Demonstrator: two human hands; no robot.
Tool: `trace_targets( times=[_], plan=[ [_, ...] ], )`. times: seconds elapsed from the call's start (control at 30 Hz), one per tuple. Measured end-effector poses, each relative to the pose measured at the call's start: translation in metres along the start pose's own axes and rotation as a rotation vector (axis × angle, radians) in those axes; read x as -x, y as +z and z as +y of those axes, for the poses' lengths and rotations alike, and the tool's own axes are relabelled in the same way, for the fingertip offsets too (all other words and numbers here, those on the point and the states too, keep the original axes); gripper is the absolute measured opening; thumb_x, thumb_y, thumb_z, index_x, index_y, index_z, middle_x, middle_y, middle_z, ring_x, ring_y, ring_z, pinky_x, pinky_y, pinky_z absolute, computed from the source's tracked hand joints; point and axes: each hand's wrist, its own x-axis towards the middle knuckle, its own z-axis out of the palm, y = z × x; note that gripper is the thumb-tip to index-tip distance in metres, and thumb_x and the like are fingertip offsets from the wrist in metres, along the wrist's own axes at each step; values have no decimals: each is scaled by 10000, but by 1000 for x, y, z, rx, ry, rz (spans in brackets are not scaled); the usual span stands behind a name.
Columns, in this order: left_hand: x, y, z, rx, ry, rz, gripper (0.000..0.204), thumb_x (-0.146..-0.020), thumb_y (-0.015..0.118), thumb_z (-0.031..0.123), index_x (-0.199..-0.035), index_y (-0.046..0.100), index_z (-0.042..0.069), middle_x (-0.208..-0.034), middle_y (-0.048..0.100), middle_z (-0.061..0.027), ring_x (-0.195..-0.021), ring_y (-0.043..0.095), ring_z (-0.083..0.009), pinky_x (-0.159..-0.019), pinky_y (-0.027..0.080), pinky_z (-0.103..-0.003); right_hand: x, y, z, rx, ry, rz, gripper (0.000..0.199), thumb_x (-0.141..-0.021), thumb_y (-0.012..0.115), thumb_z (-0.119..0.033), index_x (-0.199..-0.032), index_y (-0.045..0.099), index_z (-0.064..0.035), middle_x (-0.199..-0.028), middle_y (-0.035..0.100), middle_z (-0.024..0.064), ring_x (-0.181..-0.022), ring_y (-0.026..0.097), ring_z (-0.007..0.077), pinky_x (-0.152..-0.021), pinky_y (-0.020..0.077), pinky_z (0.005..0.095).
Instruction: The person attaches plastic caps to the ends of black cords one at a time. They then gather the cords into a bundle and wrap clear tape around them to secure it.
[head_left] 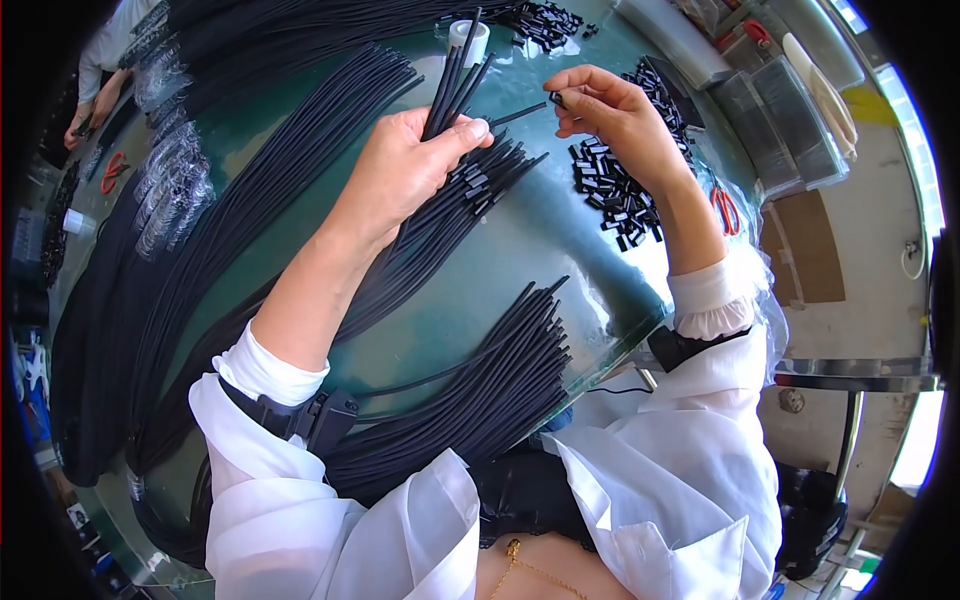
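My left hand [405, 165] grips a small bunch of black cords [455, 85] that stick up past my fingers over the green table [520, 250]. My right hand [610, 110] pinches a small black plastic piece [556, 99] between thumb and fingertips, close to the cord tips. Just under my right hand lies a heap of the same small black pieces [615, 195]. A bundle of cords with pieces fitted on their ends [480, 180] lies below my left hand. Another bundle of bare black cords [500, 370] lies near my body.
Long black cord bundles [250, 190] cover the table's left side. A white tape roll [470, 40] stands at the far edge. Red scissors [727, 208] lie at the right edge beside clear plastic bins [790, 130]. Another person's hands [90, 105] work at the far left.
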Motion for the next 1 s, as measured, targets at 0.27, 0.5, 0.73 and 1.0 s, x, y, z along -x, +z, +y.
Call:
trace_targets(
  times=[0.27,0.5,0.73,1.0],
  plan=[
    [3,0,1,9,-9,24,182,-829,667,210,-806,634,32,-664,549,44,-579,425,-14,-537,341,-201,13,1,-9,118,-141,-145,204,-900,595,-174,-1025,624,-15,-859,595,24,-764,558,87,-717,488,230],
    [4,1,0,-32,40,7,208,-850,643,224,-806,625,21,-683,555,36,-604,456,-30,-577,374,-199,15,3,-12,287,-248,-134,160,-893,597,-149,-974,642,-18,-816,618,1,-723,543,76,-695,466,223],
    [3,-4,1,92,-113,-277,279,-906,567,285,-862,629,16,-637,510,43,-565,455,-37,-500,368,-206,27,39,-23,101,-139,-238,132,-879,615,-133,-947,617,-20,-806,621,8,-731,577,85,-692,483,222],
    [-1,-8,-3,-50,70,-26,282,-933,529,284,-907,612,16,-605,458,49,-477,366,-18,-422,289,-186,-17,-30,28,625,-13,-97,172,-855,585,-168,-930,648,-26,-791,672,79,-706,639,161,-705,506,277]
  ],
)
